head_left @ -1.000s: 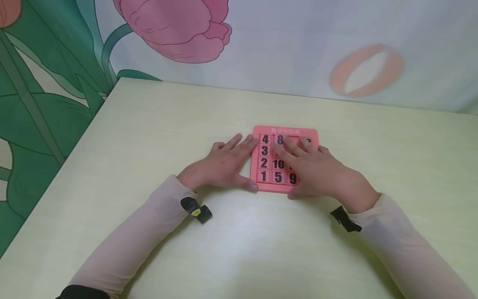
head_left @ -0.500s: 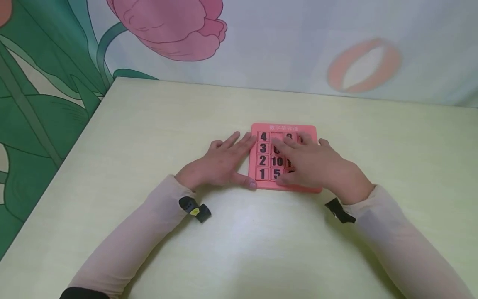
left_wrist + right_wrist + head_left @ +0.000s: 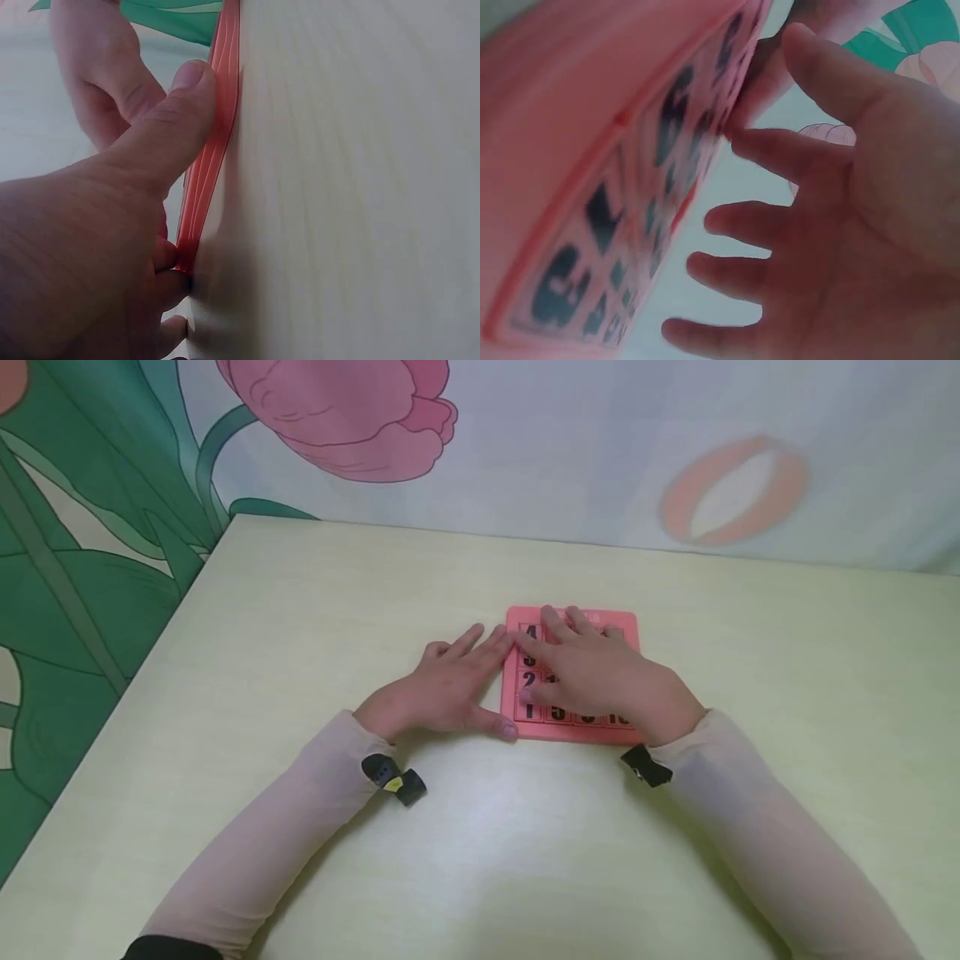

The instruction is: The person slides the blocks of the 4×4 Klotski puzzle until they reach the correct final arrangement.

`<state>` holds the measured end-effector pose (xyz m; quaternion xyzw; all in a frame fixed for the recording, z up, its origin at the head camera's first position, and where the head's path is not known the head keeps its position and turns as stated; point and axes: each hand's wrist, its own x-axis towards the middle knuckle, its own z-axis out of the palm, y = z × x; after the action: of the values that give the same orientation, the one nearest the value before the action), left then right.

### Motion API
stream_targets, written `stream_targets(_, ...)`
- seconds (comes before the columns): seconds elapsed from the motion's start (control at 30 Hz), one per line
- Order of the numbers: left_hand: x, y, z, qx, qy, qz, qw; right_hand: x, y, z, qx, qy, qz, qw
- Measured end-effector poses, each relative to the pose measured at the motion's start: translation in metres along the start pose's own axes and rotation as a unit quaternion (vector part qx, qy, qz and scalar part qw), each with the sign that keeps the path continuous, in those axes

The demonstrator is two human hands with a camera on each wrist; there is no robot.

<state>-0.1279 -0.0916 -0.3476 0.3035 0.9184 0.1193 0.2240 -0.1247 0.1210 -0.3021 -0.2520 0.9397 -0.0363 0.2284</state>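
A pink number slide puzzle [image 3: 573,737] lies flat on the table, with black numerals on its square tiles. My left hand [image 3: 453,689] rests at the puzzle's left edge, fingers straight and spread, thumb by the near left corner. In the left wrist view the thumb [image 3: 176,120] touches the pink side wall. Above the tiles is my right hand [image 3: 600,672], its fingers spread out leftward and covering most of the upper rows. The right wrist view shows the fingers [image 3: 739,225] extended and holding nothing. Index contact with a tile is uncertain there.
The pale table [image 3: 375,860] extends around the puzzle on all sides. Behind it hangs a light backdrop [image 3: 570,460] printed with a pink flower and green leaves. Both wrists carry black straps [image 3: 647,766] over light sleeves.
My right hand has shifted left across the puzzle, its fingertips now reaching the leftmost column. Earlier, the top-row gap went from the third column to the second. My left hand stays put.
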Motion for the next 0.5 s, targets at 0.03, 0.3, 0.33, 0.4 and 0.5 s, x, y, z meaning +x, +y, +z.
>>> stream_targets(0.03, 0.000, -0.001, 0.000, 0.001, 0.000, 0.001, 1.0000, 0.001, 0.001, -0.001, -0.004, -0.006, 0.007, 0.9999)
stream_targets(0.3, -0.001, -0.001, 0.000, -0.008, 0.013, 0.004, 0.9999, -0.012, 0.003, -0.013, -0.038, -0.001, 0.078, 0.9962)
stream_targets(0.33, -0.001, -0.002, 0.001, -0.010, 0.013, 0.004, 0.9999, -0.013, 0.002, -0.013, -0.038, 0.000, 0.067, 0.9970)
stream_targets(0.4, -0.002, -0.001, 0.001, -0.013, 0.010, 0.001, 0.9999, -0.013, -0.001, -0.012, -0.032, -0.005, 0.036, 0.9988)
stream_targets(0.5, -0.002, -0.002, 0.001, -0.012, 0.007, 0.000, 0.9999, -0.011, -0.004, -0.010, -0.032, -0.018, 0.005, 0.9993)
